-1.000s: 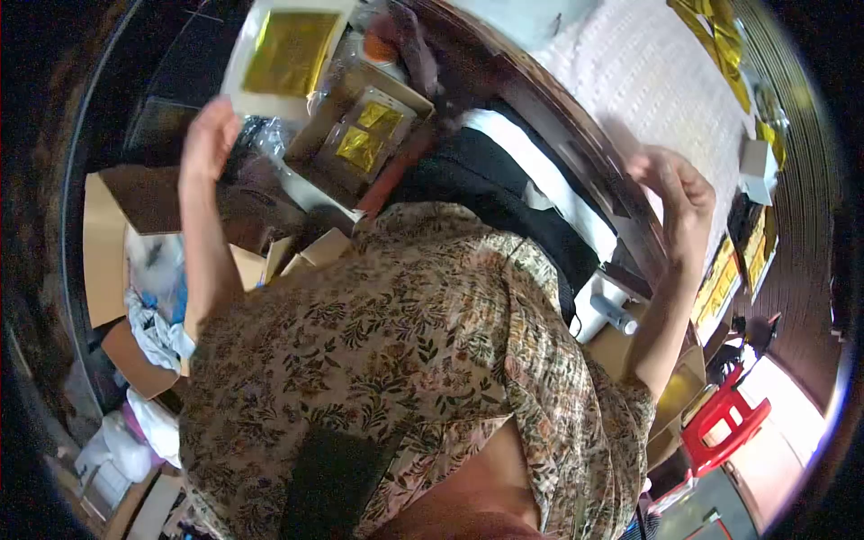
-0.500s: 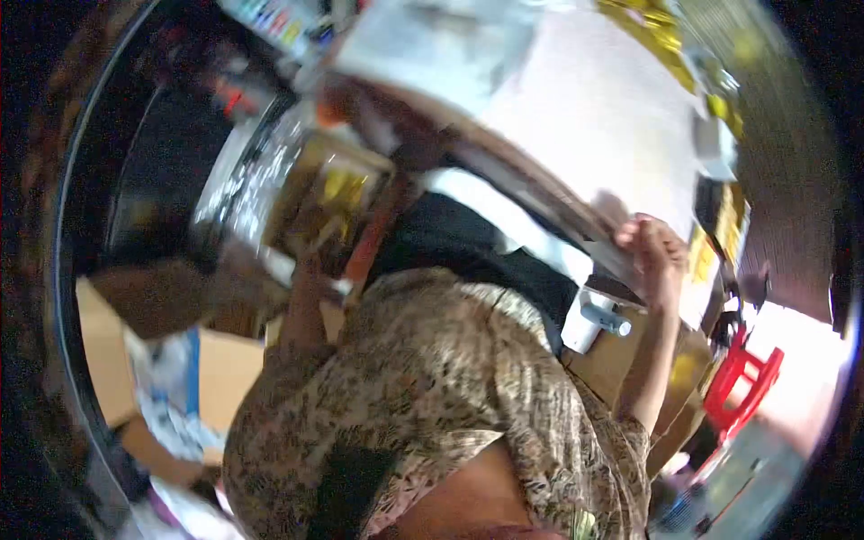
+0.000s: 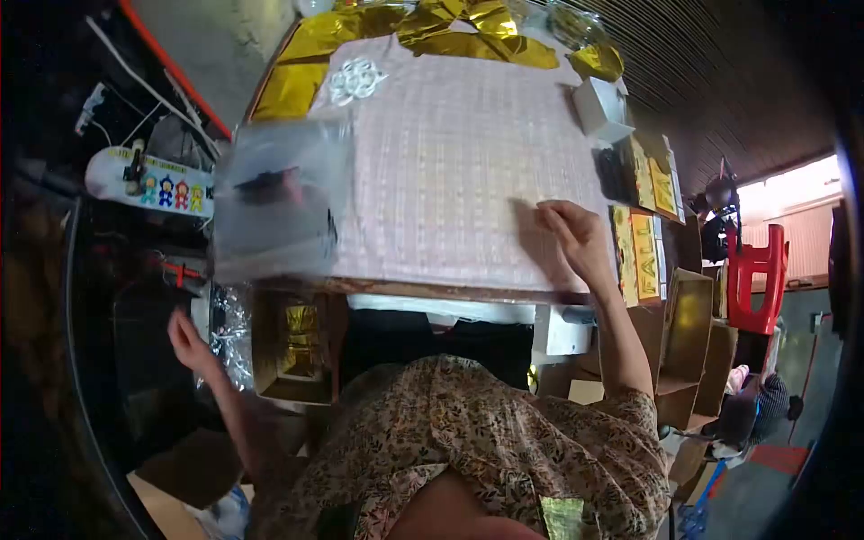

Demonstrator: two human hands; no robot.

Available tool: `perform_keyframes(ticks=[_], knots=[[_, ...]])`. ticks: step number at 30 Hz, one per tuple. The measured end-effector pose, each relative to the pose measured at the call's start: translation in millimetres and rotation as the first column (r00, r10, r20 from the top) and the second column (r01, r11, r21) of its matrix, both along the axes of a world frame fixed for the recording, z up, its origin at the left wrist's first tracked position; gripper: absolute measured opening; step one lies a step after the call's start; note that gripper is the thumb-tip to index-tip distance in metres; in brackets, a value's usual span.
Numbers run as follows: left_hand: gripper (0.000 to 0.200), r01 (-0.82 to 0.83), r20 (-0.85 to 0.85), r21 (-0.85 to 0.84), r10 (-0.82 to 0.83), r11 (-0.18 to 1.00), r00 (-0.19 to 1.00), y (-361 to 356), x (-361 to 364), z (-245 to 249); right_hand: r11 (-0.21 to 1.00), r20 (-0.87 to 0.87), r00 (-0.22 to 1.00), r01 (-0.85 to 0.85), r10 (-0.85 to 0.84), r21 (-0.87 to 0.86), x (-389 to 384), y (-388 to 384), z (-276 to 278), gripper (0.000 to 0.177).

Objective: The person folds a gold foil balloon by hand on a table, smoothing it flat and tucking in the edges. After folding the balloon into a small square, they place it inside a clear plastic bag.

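Right hand (image 3: 583, 241) loosely curled over one pale-pink checked cloth (image 3: 450, 171), right of centre, left hand (image 3: 187, 344) half-bent at left, grips unclear, one translucent plastic sheet (image 3: 301, 229) upper left, blurred

This looks like a small packing workshop, though whether it belongs to a home or a shop cannot be told. A table (image 3: 468, 189) under pale checked cloth serves as the work surface, with gold foil (image 3: 531, 49) along its far edge and clear plastic sheeting (image 3: 279, 202) at one corner. Gold packets (image 3: 301, 328) fill an open carton below, and more cardboard boxes (image 3: 688, 310) crowd the right. A skateboard (image 3: 171, 186) and a red plastic chair (image 3: 756, 283) give it a makeshift, lived-in air.
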State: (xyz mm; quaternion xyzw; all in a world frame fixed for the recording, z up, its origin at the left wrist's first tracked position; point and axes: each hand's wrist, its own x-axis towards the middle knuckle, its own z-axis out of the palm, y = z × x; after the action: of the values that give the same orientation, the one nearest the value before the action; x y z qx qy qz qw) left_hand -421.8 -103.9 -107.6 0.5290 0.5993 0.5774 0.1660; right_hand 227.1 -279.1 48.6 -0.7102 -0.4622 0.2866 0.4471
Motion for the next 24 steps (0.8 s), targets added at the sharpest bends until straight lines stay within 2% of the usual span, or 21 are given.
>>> perform_keyframes(ticks=[1, 2, 3, 4, 5, 6, 7, 8, 10, 12, 14, 15, 17, 19, 20, 21, 24], knots=[[0.029, 0.148, -0.015, -0.018, -0.148, 0.989, 0.989, 27, 45, 56, 0.999, 0.123, 0.992, -0.017, 0.014, 0.030, 3, 14, -2, 0.023], [0.027, 0.264, -0.044, -0.053, -0.267, 0.963, 0.963, 50, 93, 102, 0.997, 0.347, 0.935, -0.069, 0.078, -0.038, 7, 29, 6, 0.029], [0.024, 0.369, -0.187, -0.047, -0.371, 0.928, 0.910, 74, 136, 134, 0.997, 0.341, 0.937, -0.070, 0.077, -0.034, 15, 48, 0, 0.029], [0.022, 0.495, -0.272, -0.047, -0.488, 0.868, 0.829, 93, 182, 162, 0.993, 0.423, 0.903, -0.105, 0.076, 0.047, 26, 68, -11, 0.034], [0.021, 0.640, -0.366, -0.094, -0.625, 0.762, 0.690, 111, 227, 187, 0.982, 0.499, 0.864, -0.145, 0.065, 0.123, 36, 89, -23, 0.041], [0.019, 0.781, -0.424, -0.061, -0.724, 0.622, 0.544, 128, 277, 209, 0.982, 0.491, 0.869, -0.142, 0.063, 0.125, 46, 113, -34, 0.041], [0.014, 0.814, -0.483, -0.047, -0.726, 0.580, 0.489, 149, 320, 213, 0.966, 0.622, 0.782, -0.192, 0.043, 0.175, 57, 140, -43, 0.047], [0.017, 0.879, -0.465, -0.094, -0.801, 0.468, 0.377, 173, 359, 211, 0.944, 0.739, 0.674, -0.250, 0.010, 0.214, 67, 165, -50, 0.053], [0.018, 0.944, -0.467, -0.138, -0.860, 0.299, 0.204, 228, 433, 185, 0.966, 0.762, 0.648, -0.207, 0.017, 0.155, 80, 208, -59, 0.055], [0.019, 0.941, -0.593, -0.203, -0.799, 0.271, 0.102, 280, 495, 163, 0.981, 0.782, 0.622, -0.167, 0.030, 0.096, 92, 248, -64, 0.057], [0.020, 0.932, -0.648, -0.200, -0.754, 0.303, 0.106, 320, 542, 143, 0.984, 0.837, 0.546, -0.128, -0.035, 0.124, 103, 284, -69, 0.059], [0.020, 0.931, -0.648, -0.201, -0.754, 0.303, 0.106, 335, 556, 142, 0.984, 0.837, 0.547, -0.128, -0.034, 0.124, 108, 300, -70, 0.059], [0.023, 0.861, -0.499, -0.434, -0.866, 0.263, 0.013, 360, 580, 135, 0.980, 0.875, 0.477, -0.119, -0.085, 0.160, 120, 325, -74, 0.057], [0.027, 0.866, -0.530, -0.417, -0.848, 0.276, 0.015, 381, 589, 121, 0.987, 0.848, 0.527, -0.094, -0.060, 0.128, 127, 337, -86, 0.056], [0.029, 0.879, -0.461, -0.424, -0.888, 0.218, -0.002, 390, 590, 114, 0.992, 0.820, 0.571, -0.077, -0.037, 0.098, 130, 341, -92, 0.056], [0.030, 0.889, -0.387, -0.428, -0.922, 0.161, -0.019, 397, 591, 106, 0.993, 0.816, 0.578, -0.076, -0.028, 0.088, 132, 343, -99, 0.056], [0.031, 0.901, -0.356, -0.410, -0.934, 0.142, -0.015, 402, 595, 102, 0.995, 0.837, 0.546, -0.053, -0.040, 0.083, 129, 342, -99, 0.054]])
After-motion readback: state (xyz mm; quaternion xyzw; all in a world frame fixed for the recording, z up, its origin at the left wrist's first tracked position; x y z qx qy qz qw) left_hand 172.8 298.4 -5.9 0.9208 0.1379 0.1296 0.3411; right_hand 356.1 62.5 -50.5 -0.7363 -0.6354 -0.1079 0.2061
